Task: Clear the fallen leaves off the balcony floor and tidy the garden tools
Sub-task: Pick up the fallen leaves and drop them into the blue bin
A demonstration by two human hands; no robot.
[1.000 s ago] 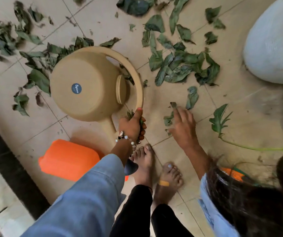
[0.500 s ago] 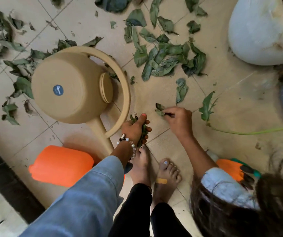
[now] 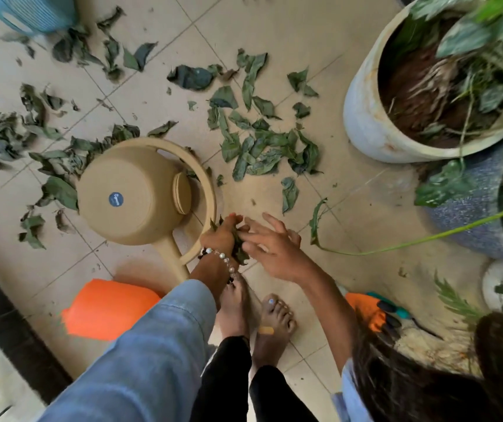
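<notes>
The big tiled floor (image 3: 320, 35) is smooth and pale, and a round tan plastic watering can (image 3: 134, 193) lies tipped on its side on it, just left of both hands, with its long spout pointing back toward the person's feet. Crinkly, dry, dark green leaves (image 3: 262, 147) lie all over, and the thickest pile sits just past the hands and a bit to the right, so the right hand is nearer to it. The left hand (image 3: 221, 236) squeezes a small bunch of leaves, and the right hand (image 3: 270, 248) has its fingers spread wide, touching that bunch and holding nothing.
</notes>
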